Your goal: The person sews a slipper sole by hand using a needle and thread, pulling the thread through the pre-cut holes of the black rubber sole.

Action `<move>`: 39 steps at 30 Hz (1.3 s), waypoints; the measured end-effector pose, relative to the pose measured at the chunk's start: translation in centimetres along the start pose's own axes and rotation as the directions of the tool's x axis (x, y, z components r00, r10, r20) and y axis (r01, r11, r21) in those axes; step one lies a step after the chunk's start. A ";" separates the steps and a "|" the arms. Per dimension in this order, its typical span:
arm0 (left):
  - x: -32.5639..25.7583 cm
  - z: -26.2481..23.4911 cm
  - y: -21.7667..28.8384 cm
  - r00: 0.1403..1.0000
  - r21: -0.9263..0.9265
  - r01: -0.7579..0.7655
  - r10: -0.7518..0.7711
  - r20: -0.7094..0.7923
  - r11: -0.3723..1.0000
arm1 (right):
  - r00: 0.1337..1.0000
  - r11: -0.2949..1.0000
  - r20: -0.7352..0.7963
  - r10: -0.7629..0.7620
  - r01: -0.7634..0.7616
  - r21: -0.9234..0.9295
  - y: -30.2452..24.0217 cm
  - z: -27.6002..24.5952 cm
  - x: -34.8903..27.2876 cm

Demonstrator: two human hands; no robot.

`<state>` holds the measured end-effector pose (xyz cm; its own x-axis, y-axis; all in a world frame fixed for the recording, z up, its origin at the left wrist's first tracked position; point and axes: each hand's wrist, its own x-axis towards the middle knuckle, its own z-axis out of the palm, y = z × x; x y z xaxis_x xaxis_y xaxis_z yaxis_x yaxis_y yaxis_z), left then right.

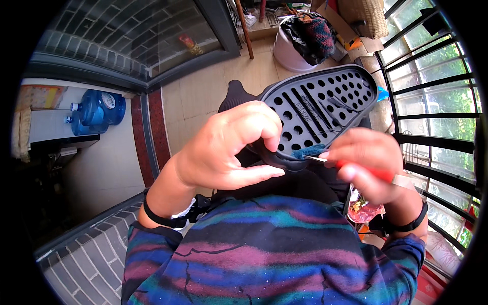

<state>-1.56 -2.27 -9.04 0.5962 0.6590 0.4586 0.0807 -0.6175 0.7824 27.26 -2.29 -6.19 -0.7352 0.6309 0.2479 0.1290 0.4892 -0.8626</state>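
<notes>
Striped shirt cloth fills the space nearest the camera, and just beyond it both hands work close together over the lap. Left hand pinches the near rim of the dark sole between thumb and forefinger, probably to keep that end from turning while the far end points away, up and to the right. Right hand is slightly blurred, its fingers closed around the red handle of a tool whose thin metal tip meets a blue tuft at the rim; the tuft's position suggests the two hands sit close so one can steady what the other's point presses. Left wrist bends inward with the thumb lowest; right forearm comes in from the lower right, knuckles up, handle lying across the palm. Holed and slotted, the sole faces the camera, a loose dark cord lying over it. Further out, a pink packet sits by the right forearm, a white bucket stands beyond the sole, and blue jugs lie off to the left
</notes>
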 end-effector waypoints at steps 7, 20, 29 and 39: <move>-0.6 0.7 -0.3 0.999 0.159 -0.012 0.020 -0.047 0.987 | 0.942 0.701 0.157 -0.295 0.325 -0.634 -0.7 1.8 -0.2; -0.6 0.6 -0.3 0.992 -0.030 0.005 -0.001 0.129 1.000 | 0.988 0.998 0.144 -0.056 0.058 -0.008 -0.2 -0.5 0.1; -1.0 1.1 -0.5 0.979 0.020 0.048 -0.051 0.196 0.999 | 0.951 0.853 0.266 -0.159 0.268 -0.448 -0.9 1.4 -0.1; -1.9 0.5 -0.4 0.992 -0.032 -0.046 0.050 0.120 0.998 | 0.994 0.995 0.096 0.059 -0.066 0.080 -0.3 0.3 -1.4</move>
<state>-2.33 -3.51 -10.42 0.6907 0.5714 0.4432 0.0275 -0.6332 0.7735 28.11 -3.49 -6.43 -0.7867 0.5980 0.1536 0.1240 0.3968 -0.9095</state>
